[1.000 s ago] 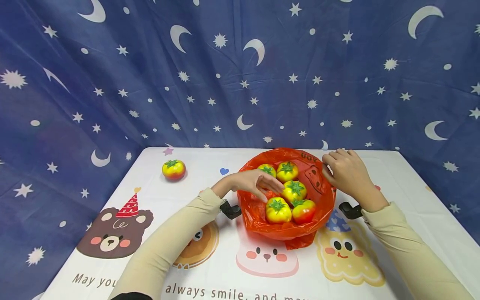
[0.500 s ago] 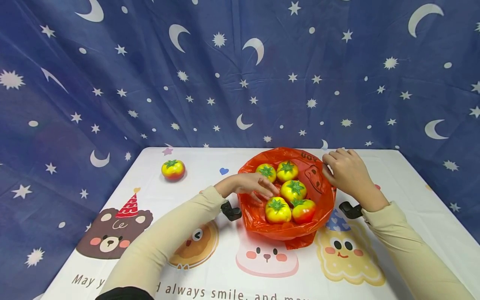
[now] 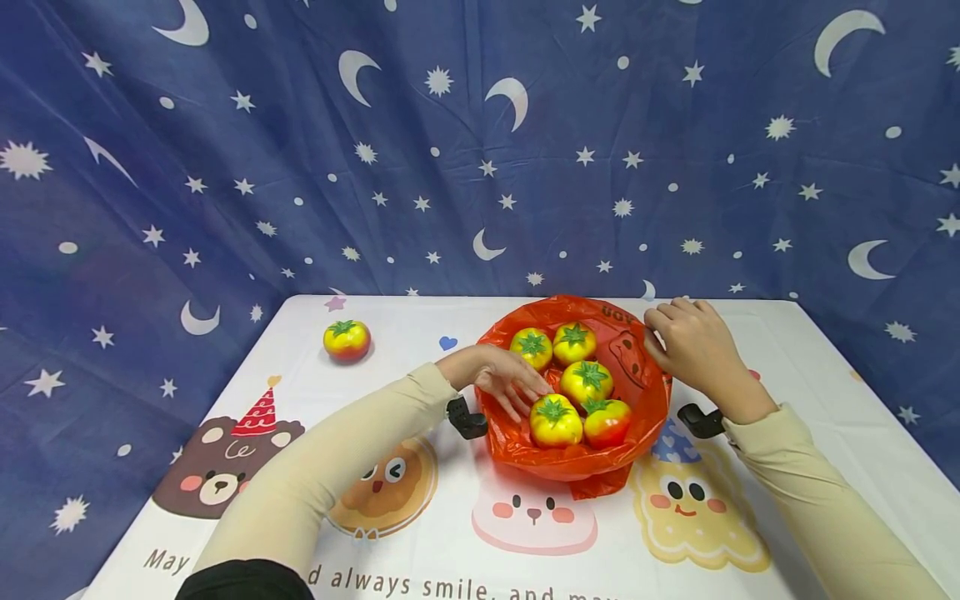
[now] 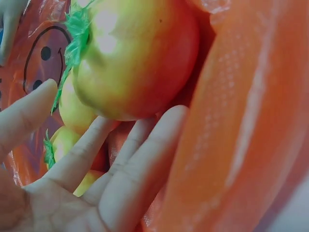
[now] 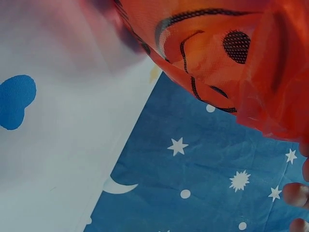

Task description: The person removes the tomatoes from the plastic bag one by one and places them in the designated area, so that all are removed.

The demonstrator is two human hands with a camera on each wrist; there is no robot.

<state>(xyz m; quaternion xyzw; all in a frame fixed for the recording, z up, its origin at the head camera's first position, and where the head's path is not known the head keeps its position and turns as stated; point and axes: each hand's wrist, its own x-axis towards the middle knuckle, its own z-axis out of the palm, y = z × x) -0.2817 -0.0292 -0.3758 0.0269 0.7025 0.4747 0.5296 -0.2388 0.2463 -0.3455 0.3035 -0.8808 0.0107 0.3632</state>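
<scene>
An opened red plastic bag (image 3: 517, 454) stands on the table with several red-yellow tomatoes inside. My left hand (image 3: 504, 377) reaches into its left side, fingers spread and fairly straight. In the left wrist view, those fingertips (image 4: 175, 115) are at the lower edge of the nearest tomato (image 4: 140, 58), not wrapped round it; in the head view this is the front-left tomato (image 3: 556, 422). My right hand (image 3: 692, 346) grips the bag's right rim with curled fingers. The right wrist view shows only a few fingertips at its right edge, beside the bag (image 5: 212, 63).
One more tomato (image 3: 347, 342) sits outside the bag, on the far left of the table. A white tablecloth (image 3: 420, 554) with cartoon prints covers the table. Behind its far edge hangs a blue curtain (image 3: 420, 167) with moons and stars.
My left hand has drawn back from above the middle tomato and lowered towards the front-left one. The rear-left tomato now shows fully. My right hand and the bag stay put.
</scene>
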